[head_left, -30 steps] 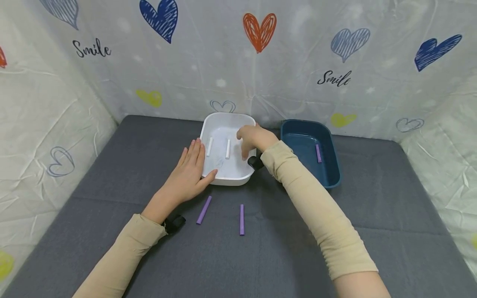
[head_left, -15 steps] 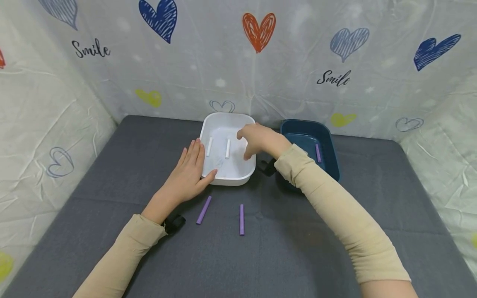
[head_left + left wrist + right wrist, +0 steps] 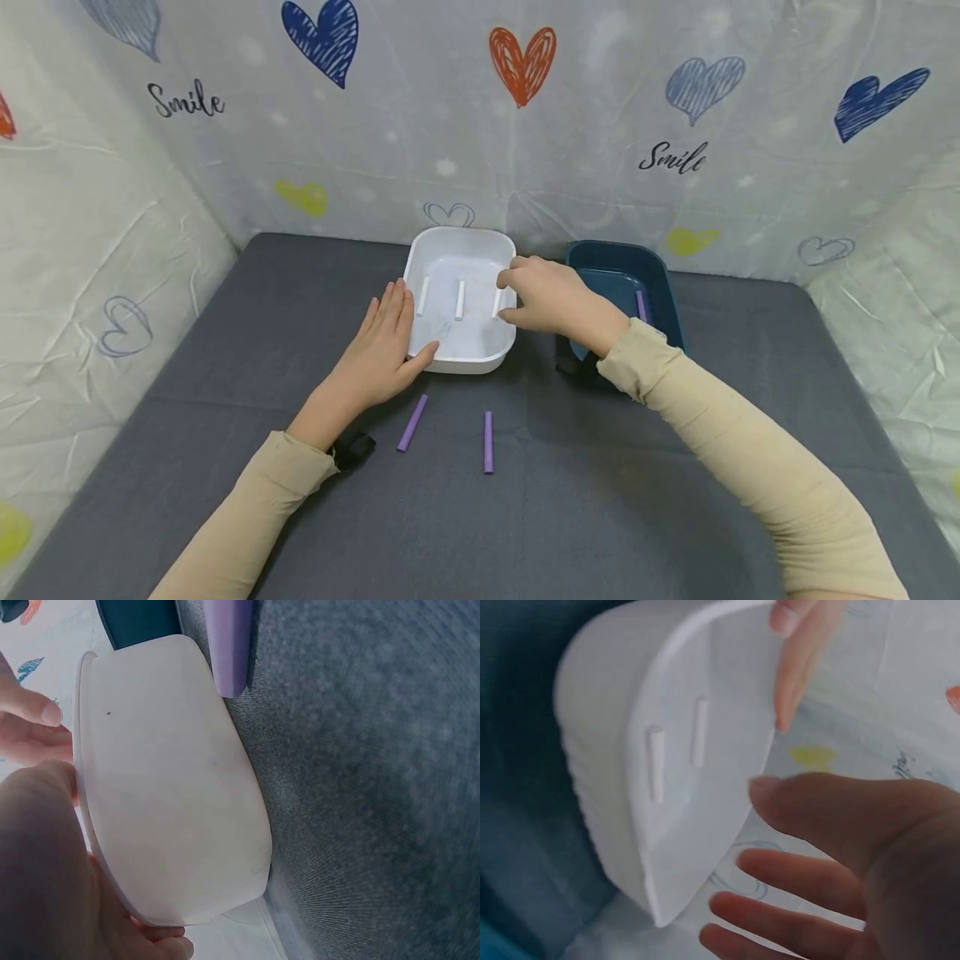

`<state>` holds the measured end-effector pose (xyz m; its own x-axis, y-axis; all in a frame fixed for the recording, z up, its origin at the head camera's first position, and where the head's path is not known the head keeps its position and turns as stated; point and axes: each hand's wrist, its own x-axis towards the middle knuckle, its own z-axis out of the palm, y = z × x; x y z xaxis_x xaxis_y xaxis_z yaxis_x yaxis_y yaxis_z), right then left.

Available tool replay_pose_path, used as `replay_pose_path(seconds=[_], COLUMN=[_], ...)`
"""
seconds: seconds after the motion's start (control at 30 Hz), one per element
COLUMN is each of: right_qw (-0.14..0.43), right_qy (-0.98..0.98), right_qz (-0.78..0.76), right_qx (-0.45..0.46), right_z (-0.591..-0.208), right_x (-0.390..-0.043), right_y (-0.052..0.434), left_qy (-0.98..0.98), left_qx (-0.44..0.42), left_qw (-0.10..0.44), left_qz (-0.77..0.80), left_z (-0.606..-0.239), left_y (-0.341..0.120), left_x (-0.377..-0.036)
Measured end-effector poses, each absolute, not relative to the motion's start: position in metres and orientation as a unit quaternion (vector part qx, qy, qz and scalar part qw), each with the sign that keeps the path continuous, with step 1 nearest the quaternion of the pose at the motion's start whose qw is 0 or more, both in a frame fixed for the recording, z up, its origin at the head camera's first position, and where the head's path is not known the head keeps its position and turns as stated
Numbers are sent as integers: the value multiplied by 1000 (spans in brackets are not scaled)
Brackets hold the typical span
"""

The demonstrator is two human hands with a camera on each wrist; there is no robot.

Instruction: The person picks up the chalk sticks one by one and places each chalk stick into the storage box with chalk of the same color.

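My left hand lies along the left side of a white tray, straight fingers on its rim and the thumb at the near corner. In the left wrist view, fingers wrap the rim of the tray. My right hand hovers at the tray's right rim, thumb and fingers apart. In the right wrist view nothing sits between those fingers. Three white chalk sticks lie roughly parallel in the tray: a left one, a middle one and a right one beside my right fingertips.
Two purple chalk sticks, one slanted and one straight, lie on the grey cloth in front. A dark blue tray stands at the right, partly behind my right forearm, with another purple stick inside. A printed curtain hangs behind.
My right hand has drawn back rightward from inside the white tray to its right rim. The right white chalk stick, hidden before, now shows. The left hand has stayed put.
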<state>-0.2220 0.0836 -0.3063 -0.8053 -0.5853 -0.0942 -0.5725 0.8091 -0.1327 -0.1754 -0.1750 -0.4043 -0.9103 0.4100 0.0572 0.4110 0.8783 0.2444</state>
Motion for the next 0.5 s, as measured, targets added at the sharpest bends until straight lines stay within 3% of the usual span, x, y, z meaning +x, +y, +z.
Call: replay_pose_path(seconds=[0.33,0.5], right_qw=[-84,-131], right_qy=[937,928], right_qz=[-91,-116], right_qx=[-328,-329], right_z=[-307,-308], right_x=[-199,-190], right_y=[129,158], left_qy=[-968,-968], left_qx=[-214,-214], left_qw=[5,1], left_qz=[-129,-130], left_z=[-405,-405], left_y=[-176,-176], left_x=[-176,-176])
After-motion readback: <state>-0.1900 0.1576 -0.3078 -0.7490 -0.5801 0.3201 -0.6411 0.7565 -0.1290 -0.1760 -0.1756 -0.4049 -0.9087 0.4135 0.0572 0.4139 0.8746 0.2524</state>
